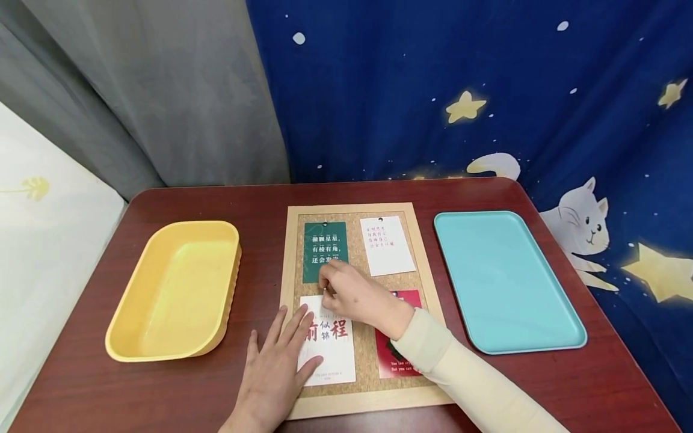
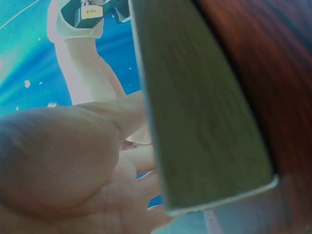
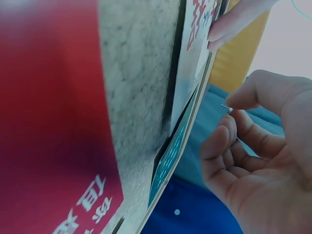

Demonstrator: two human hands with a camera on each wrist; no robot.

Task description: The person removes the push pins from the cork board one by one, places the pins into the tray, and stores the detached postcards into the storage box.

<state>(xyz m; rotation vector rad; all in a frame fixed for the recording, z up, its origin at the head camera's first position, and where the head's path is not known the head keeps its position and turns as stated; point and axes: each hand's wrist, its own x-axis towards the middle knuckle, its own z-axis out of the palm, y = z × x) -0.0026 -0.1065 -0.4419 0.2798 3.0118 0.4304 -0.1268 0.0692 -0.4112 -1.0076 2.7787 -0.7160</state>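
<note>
A cork board (image 1: 365, 367) with a wooden frame lies on the table, bearing several printed cards. My left hand (image 1: 278, 367) rests with fingers spread over the frame's left side and the edge of a white card (image 1: 330, 367) with large red characters. Above that card's top edge is my right hand (image 1: 354, 291). Its thumb and index finger pinch a push pin (image 3: 227, 108), whose thin metal point shows in the right wrist view. A green card (image 1: 325, 240), a white card with small red text (image 1: 387, 249) and a red card (image 1: 397, 364), partly hidden by the right wrist, bear dark pins at their tops.
A yellow basin (image 1: 230, 313) stands left of the board, and a flat light-blue tray (image 1: 509, 282) lies to its right. The dark red wooden table (image 1: 260, 204) has a grey curtain (image 1: 216, 120) and a blue star-patterned curtain (image 1: 390, 90) behind it.
</note>
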